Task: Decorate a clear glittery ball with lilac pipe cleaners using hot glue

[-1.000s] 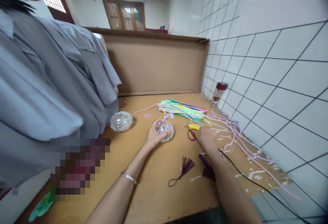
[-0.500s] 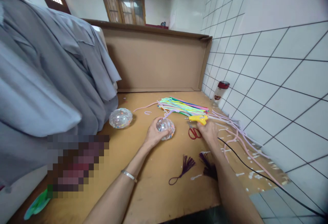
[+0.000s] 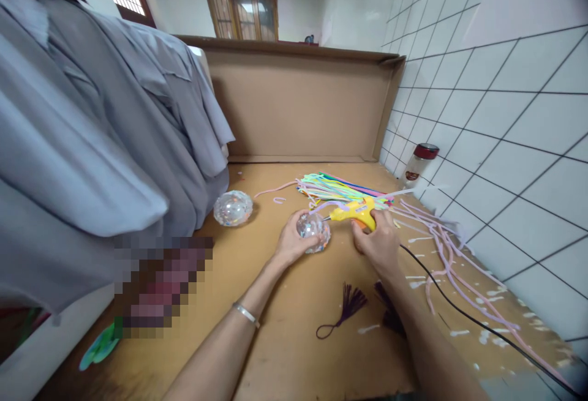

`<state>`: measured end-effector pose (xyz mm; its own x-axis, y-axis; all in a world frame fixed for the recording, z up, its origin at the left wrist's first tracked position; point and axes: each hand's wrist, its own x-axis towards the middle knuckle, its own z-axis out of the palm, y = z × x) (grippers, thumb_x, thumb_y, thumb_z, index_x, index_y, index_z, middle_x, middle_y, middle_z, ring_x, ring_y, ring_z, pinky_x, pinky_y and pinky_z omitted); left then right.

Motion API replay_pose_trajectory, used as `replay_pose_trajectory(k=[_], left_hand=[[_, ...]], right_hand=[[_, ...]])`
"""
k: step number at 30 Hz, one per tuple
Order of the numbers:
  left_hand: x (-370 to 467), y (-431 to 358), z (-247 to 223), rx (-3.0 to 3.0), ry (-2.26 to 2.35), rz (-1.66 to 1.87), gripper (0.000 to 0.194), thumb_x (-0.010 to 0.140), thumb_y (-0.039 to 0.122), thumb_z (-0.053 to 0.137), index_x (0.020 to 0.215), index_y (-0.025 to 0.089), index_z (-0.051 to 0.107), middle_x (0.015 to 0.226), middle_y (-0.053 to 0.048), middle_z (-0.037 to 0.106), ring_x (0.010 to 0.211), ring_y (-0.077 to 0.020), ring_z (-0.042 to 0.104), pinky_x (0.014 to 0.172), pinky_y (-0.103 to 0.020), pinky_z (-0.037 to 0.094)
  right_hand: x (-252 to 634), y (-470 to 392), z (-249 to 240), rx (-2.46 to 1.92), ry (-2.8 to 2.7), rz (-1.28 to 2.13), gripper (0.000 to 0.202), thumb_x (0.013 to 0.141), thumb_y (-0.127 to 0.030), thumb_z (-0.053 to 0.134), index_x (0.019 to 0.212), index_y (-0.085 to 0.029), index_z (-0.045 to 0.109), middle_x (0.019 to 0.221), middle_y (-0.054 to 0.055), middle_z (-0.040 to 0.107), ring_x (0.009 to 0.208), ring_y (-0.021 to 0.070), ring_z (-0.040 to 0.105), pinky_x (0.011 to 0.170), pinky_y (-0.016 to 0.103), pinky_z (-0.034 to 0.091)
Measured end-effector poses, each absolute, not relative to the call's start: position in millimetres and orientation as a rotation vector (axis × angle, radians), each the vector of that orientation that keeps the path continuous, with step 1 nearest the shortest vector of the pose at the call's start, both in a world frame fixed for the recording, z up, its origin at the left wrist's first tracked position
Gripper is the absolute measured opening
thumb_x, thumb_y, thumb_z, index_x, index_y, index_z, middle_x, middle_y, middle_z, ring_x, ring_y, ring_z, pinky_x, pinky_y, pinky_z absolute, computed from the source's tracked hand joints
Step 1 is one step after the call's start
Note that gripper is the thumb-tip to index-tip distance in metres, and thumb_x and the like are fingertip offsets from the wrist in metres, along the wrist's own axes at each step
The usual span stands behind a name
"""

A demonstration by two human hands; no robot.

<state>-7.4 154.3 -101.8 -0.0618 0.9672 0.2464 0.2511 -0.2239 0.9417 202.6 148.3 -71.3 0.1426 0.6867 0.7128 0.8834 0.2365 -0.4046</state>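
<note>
My left hand (image 3: 296, 240) is closed round the side of a clear ball (image 3: 313, 228) dotted with coloured bits, close above the table. A lilac pipe cleaner (image 3: 327, 204) rises from the ball's upper edge. In my right hand (image 3: 379, 239) is a yellow hot glue gun (image 3: 356, 211), gripped by its handle. Its metal nozzle points left and is at the ball's upper right rim; whether they touch I cannot tell. A pale glue stick (image 3: 399, 193) sticks out of the gun's back. The red scissors seen earlier are hidden now.
A second clear ball (image 3: 233, 208) stands left. Colourful pipe cleaners (image 3: 340, 188) lie behind the gun. Dark tassels (image 3: 351, 303) are in front. A black cord (image 3: 441, 297) runs right. A red-lidded jar (image 3: 420, 162) stands by the tiled wall; grey cloth (image 3: 138, 144) hangs left.
My right hand has lifted the glue gun from beside the scissors and brought its nozzle to the ball. My left hand keeps its hold on the ball. The view has shifted left.
</note>
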Motion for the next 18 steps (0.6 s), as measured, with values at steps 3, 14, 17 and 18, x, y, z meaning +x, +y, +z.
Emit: replay_pose_trajectory(k=[3,14,17,18], left_hand=[[-7.3,154.7,-102.8,1.554,1.348,1.324,0.071,0.054,0.027,0.079,0.121,0.018,0.057,0.113,-0.008,0.067,0.107,-0.0265,0.063,0.1,-0.041,0.048],[-4.7,152.5,-101.4,1.587,1.344,1.319,0.071,0.055,0.028,0.079,0.122,0.018,0.056,0.114,-0.008,0.066,0.106,-0.0256,0.064,0.099,-0.039,0.049],[-4.3,152.5,-101.3,1.608,1.335,1.319,0.072,0.055,0.028,0.079,0.122,0.018,0.055,0.116,-0.008,0.065,0.107,-0.0262,0.063,0.1,-0.041,0.048],[-4.2,152.4,-101.1,1.614,1.333,1.32,0.072,0.055,0.028,0.079,0.122,0.018,0.055,0.116,-0.008,0.064,0.108,-0.0264,0.062,0.1,-0.041,0.047]], right_hand=[[193.1,142.5,-72.3,-1.434,-1.622,-0.326,0.031,0.083,-0.043,0.053,0.1,-0.018,0.059,0.094,0.009,0.06,0.084,0.0233,0.058,0.068,0.031,0.044],[192.2,136.9,-68.0,-1.414,-1.628,-0.395,0.027,0.086,-0.04,0.051,0.101,-0.018,0.057,0.095,0.009,0.06,0.082,0.0233,0.058,0.064,0.031,0.043],[191.8,136.7,-68.1,-1.393,-1.636,-0.406,0.026,0.087,-0.04,0.051,0.101,-0.018,0.057,0.094,0.009,0.06,0.083,0.0235,0.058,0.065,0.031,0.043],[191.6,136.6,-68.3,-1.387,-1.636,-0.412,0.026,0.087,-0.039,0.051,0.101,-0.018,0.058,0.094,0.009,0.06,0.083,0.0233,0.058,0.065,0.03,0.043]])
